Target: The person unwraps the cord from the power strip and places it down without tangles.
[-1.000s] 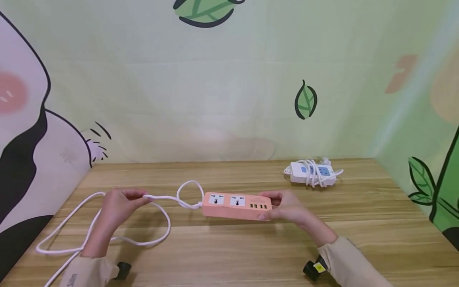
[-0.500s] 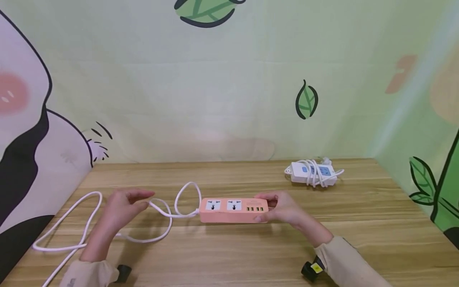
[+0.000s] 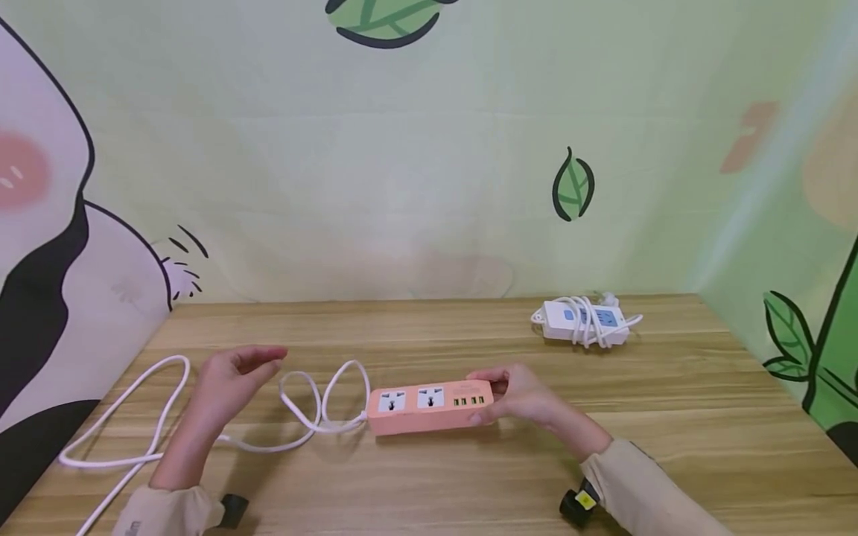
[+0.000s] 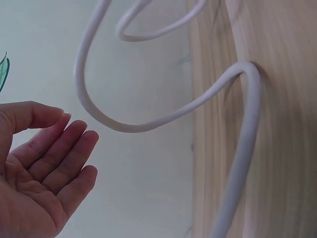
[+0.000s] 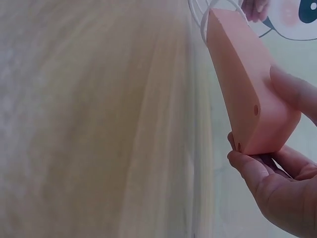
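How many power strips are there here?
2. The pink strip is gripped at one end by the right hand; the white strip, wrapped in cord, lies at the table's back right.

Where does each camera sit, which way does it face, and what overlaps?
Head: on the head, facing forward and down at the orange power strip; left hand, right hand and sleeves show.
Left wrist: on that wrist, facing the white cord; the left hand shows.
Right wrist: on that wrist, facing the orange power strip; right hand and part of the left hand show.
Head and right wrist share the orange power strip.
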Demonstrator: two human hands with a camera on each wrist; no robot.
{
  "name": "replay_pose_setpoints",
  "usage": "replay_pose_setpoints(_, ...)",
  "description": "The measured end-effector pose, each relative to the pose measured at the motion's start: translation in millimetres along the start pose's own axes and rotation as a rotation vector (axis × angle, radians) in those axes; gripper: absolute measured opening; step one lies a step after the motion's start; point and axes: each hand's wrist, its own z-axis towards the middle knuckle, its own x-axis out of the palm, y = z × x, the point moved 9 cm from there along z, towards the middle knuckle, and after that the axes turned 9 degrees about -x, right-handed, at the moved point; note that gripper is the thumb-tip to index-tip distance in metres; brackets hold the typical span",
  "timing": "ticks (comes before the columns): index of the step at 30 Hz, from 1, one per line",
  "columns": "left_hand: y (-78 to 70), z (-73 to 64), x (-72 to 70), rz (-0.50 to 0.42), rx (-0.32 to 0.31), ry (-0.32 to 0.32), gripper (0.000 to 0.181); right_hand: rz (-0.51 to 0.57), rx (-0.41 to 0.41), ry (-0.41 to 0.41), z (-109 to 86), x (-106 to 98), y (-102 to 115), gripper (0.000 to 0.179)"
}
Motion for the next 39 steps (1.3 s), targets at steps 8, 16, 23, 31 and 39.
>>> replay_pose_setpoints(8,-8.4,-2.9,-2.8,-0.012,0.012,-0.022,0.03,-0.024,0.024,0.027,1.9,8.7,-2.9,0.06)
replay_pose_setpoints(16,-12.1,-3.6,-1.5,-0.016,-0.001,-0.034,0.031,-0.052,0.043,0.051,5.9,19.5,-2.1,0.058)
replay_pose_setpoints(23,-21.4,-4.3,6.5,-0.124,0.014,-0.016,0.029,-0.088,0.095,0.089,9.5,25.4,-6.1,0.057)
replay_pose_setpoints(31,-31.8,-3.9,30.8,-0.216,0.021,0.087,0.031,-0.131,0.11,0.174,9.1,33.2,-6.1,0.057)
replay_pose_setpoints(39,-49.4,-6.0,52.7,-0.269,0.025,0.164,0.033,-0.153,0.104,0.179,7.4,33.9,-5.3,0.06)
